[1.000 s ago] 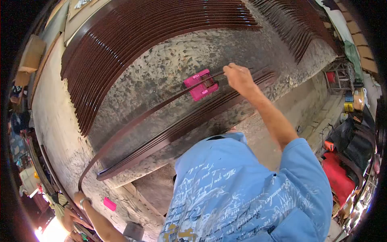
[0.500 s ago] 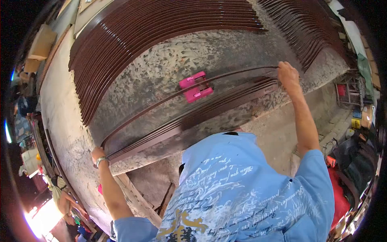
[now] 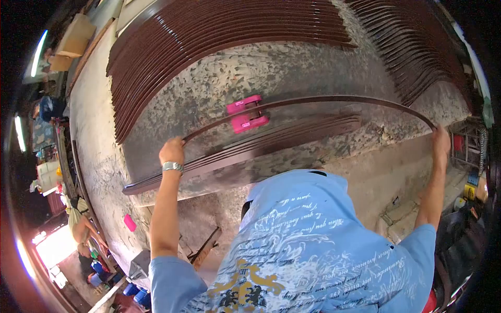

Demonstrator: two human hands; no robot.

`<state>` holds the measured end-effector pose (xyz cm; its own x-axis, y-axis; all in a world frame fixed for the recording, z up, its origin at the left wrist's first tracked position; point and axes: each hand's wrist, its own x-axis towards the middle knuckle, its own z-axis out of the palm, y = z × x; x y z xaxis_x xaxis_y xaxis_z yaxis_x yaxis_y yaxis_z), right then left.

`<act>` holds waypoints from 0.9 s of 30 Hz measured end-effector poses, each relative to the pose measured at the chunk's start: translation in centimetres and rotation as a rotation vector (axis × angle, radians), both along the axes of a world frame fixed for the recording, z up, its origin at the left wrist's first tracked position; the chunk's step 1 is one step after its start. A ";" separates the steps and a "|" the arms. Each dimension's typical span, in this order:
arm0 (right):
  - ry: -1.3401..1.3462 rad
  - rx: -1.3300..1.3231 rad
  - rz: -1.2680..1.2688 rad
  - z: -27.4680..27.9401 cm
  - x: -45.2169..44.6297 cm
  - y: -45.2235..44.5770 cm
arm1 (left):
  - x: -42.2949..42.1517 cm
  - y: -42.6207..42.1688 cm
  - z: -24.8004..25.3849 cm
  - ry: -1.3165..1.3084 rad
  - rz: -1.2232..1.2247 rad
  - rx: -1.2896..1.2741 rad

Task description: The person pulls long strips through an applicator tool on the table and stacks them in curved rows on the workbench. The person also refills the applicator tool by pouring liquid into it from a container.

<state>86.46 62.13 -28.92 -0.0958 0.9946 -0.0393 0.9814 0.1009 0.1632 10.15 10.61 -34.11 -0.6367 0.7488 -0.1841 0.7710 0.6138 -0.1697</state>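
A long, thin dark-brown strip (image 3: 323, 98) bows away from me between my hands. My left hand (image 3: 172, 151), with a metal-band watch at the wrist, is closed on its left end. At the other end, past the front edge of the table, my right hand (image 3: 441, 140) grips the strip. A pink two-block fixture (image 3: 249, 123) sits on the table, and the strip crosses it; whether it runs through or over the fixture I cannot tell. Closer to me lies a flat bundle of similar brown strips (image 3: 250, 150) along the table edge.
Many glossy brown strips (image 3: 229, 31) lie side by side across the back of the worn, stained table (image 3: 96, 141). A second group of strips (image 3: 407, 52) fills the back right. A cardboard box (image 3: 75, 36) stands far left, and a metal rack (image 3: 467, 143) is beyond the right end.
Both hands have shifted right with the strip, the right hand also coming down towards me past the table edge. The strip has slid along at the pink fixture and bends more.
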 end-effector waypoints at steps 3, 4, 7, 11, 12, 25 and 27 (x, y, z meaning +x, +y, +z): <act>-0.119 0.129 0.012 0.7 8.5 2.0 | 4.2 5.6 1.1 -0.055 -0.064 -0.003; -0.181 0.067 -0.056 1.9 10.5 2.3 | 5.0 6.9 0.6 -0.067 -0.114 0.016; -0.095 0.116 -0.056 5.2 16.5 1.0 | 9.1 12.3 1.3 -0.097 -0.151 0.016; -0.256 -0.001 -0.271 12.4 20.0 -0.4 | 14.4 18.6 2.8 -0.154 -0.210 -0.009; -0.332 0.218 0.017 10.9 30.9 1.0 | 15.1 19.4 1.6 -0.161 -0.290 0.063; -0.051 0.471 -0.196 22.9 44.0 -4.4 | 16.3 22.1 4.5 -0.128 -0.283 0.635; 0.006 0.472 -0.180 20.0 35.0 -4.1 | 12.4 19.2 7.0 -0.224 0.077 0.445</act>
<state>121.51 58.02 -8.96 0.0799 0.9045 0.4189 0.9776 -0.1533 0.1445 22.59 29.82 -27.07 -0.6745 0.7382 0.0039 0.7081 0.6455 0.2863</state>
